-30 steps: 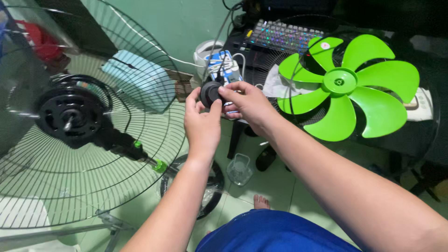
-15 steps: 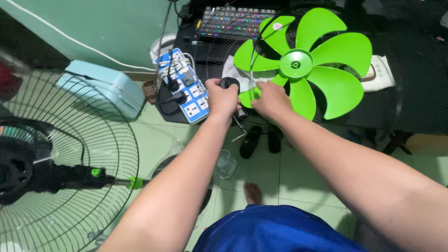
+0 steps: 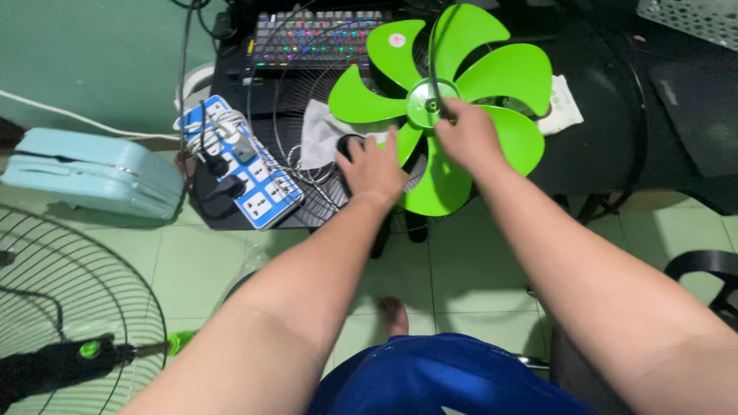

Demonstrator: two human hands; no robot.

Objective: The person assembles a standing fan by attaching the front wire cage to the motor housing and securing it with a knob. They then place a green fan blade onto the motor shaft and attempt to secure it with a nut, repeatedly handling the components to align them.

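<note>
My left hand [image 3: 374, 170] rests on the black table [image 3: 600, 154] with its fingers over a black round cap [image 3: 350, 144], which shows only partly past the fingertips. My right hand [image 3: 469, 137] grips the green fan blade [image 3: 500, 73] at its hub [image 3: 425, 101]. The blade lies on a round wire grille [image 3: 292, 92] on the table. A white cloth [image 3: 319, 131] sits under the grille beside the cap.
A lit keyboard [image 3: 319, 34] lies at the table's back. A blue and white power strip [image 3: 250, 177] with plugs and cables sits at the table's left end. A light blue case [image 3: 84, 173], the fan's rear grille [image 3: 61, 292], a black chair [image 3: 707, 265] and my foot [image 3: 393, 315] are on the tiled floor.
Both hands moved away from the standing fan to the table. The left hand lowered the black cap onto it; the right hand moved from the blade's edge to its hub.
</note>
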